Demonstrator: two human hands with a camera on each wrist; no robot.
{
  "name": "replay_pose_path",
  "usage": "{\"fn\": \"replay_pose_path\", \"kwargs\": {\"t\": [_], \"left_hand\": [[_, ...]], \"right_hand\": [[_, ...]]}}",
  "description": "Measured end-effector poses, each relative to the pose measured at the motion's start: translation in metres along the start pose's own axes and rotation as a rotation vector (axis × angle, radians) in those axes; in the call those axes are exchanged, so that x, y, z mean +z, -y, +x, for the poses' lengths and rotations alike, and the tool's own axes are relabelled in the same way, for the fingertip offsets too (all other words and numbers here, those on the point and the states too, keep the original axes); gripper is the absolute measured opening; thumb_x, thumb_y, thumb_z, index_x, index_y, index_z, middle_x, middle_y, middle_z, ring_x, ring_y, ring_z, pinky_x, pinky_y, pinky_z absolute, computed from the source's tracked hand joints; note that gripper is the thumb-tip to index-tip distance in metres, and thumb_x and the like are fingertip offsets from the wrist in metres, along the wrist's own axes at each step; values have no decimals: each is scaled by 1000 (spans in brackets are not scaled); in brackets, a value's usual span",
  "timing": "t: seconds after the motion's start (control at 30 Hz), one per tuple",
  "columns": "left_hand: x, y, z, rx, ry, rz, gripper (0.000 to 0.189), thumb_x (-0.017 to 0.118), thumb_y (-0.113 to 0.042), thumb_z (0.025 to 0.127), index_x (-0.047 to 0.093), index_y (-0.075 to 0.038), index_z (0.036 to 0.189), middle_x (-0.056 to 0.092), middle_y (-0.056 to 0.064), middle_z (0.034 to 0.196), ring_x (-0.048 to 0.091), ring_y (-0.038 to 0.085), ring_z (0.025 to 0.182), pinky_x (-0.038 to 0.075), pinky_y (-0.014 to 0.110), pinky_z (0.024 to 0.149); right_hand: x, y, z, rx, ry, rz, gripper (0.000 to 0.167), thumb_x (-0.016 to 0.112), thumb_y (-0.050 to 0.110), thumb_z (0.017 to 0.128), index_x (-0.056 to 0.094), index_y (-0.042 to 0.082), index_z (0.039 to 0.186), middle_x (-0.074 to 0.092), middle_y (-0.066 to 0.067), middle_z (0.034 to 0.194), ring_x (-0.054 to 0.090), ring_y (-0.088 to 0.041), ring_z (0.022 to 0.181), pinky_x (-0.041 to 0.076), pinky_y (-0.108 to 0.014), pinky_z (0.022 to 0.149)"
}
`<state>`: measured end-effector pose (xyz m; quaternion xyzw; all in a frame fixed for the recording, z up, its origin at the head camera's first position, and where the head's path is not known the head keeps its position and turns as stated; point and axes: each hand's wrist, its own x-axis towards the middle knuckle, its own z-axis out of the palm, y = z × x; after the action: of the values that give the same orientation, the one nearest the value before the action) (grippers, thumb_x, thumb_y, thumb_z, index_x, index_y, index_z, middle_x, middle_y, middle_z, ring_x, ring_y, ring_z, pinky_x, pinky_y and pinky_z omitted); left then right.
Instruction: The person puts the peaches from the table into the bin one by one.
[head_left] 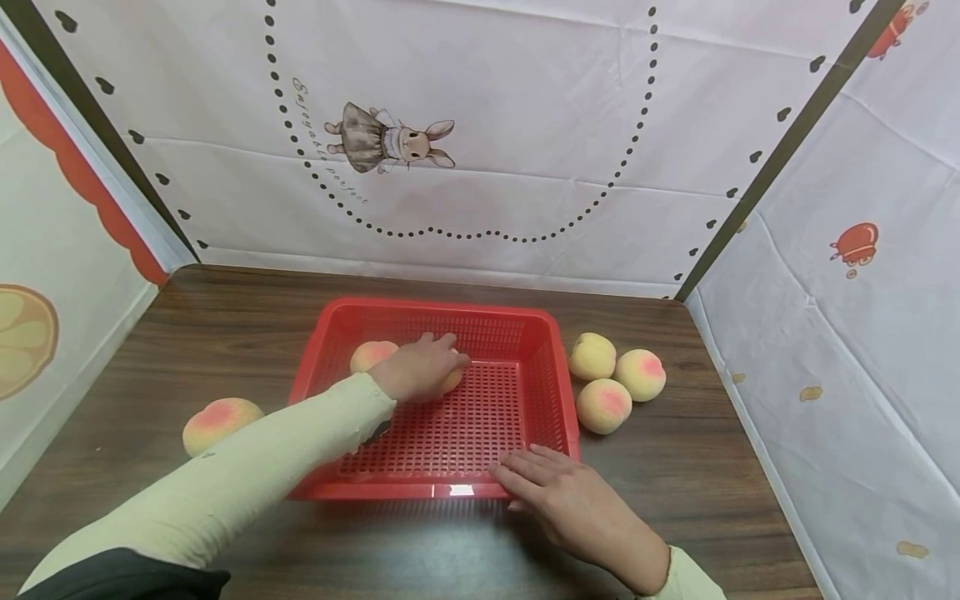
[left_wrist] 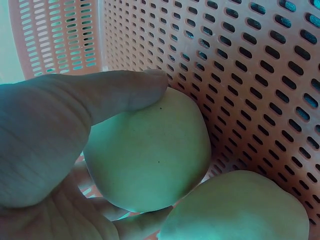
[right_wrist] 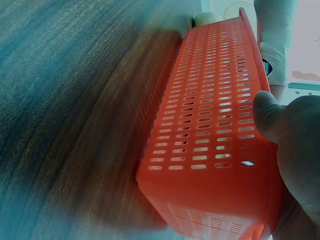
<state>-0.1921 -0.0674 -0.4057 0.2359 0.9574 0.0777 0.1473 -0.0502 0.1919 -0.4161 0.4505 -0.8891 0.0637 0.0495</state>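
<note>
A red perforated plastic basket (head_left: 561,392) stands on the wooden table. Inside it, toward the back, my left hand (head_left: 423,368) holds a peach (left_wrist: 150,150), thumb over its top and fingers round its underside. A second peach (head_left: 372,356) lies in the basket just left of that hand, close beside the held one in the left wrist view. My right hand (head_left: 558,496) grips the basket's near right corner. Its thumb (right_wrist: 265,112) lies against the outer side below the rim, while the other fingers reach over the rim.
To the right of the basket, three peaches (head_left: 604,406) sit clustered on the table (head_left: 450,550). Another peach (head_left: 219,423) lies left of the basket, beside my left forearm. Printed white cloth walls (head_left: 495,200) enclose the back and both sides.
</note>
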Motion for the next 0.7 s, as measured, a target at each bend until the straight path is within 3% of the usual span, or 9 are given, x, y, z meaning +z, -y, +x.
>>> {"fn": "replay_pose_path", "kwargs": {"t": [0.2, 0.37, 0.7], "left_hand": [[0, 0, -1, -8, -1, 3, 40, 55, -23, 106, 63, -19, 145, 49, 18, 159, 44, 48, 147, 43, 66, 114], [1, 0, -2, 4, -18, 26, 38, 56, -23, 105, 65, -20, 142, 56, 16, 149, 53, 45, 138, 49, 64, 110], [1, 1, -2, 29, -32, 46, 37, 54, -21, 104, 66, -21, 140, 60, 15, 144, 57, 42, 132, 52, 63, 106]], "right_hand": [[-1, 0, 1, -3, -8, -5, 51, 76, 34, 95, 64, 21, 143, 71, 3, 137, 69, -16, 126, 55, -41, 108], [0, 0, 1, -9, -21, -11, 50, 76, 33, 95, 64, 22, 142, 71, 3, 137, 69, -16, 125, 55, -40, 109], [1, 1, 0, -10, -31, -14, 49, 76, 32, 95, 64, 22, 142, 71, 4, 136, 69, -16, 125, 55, -40, 108]]}}
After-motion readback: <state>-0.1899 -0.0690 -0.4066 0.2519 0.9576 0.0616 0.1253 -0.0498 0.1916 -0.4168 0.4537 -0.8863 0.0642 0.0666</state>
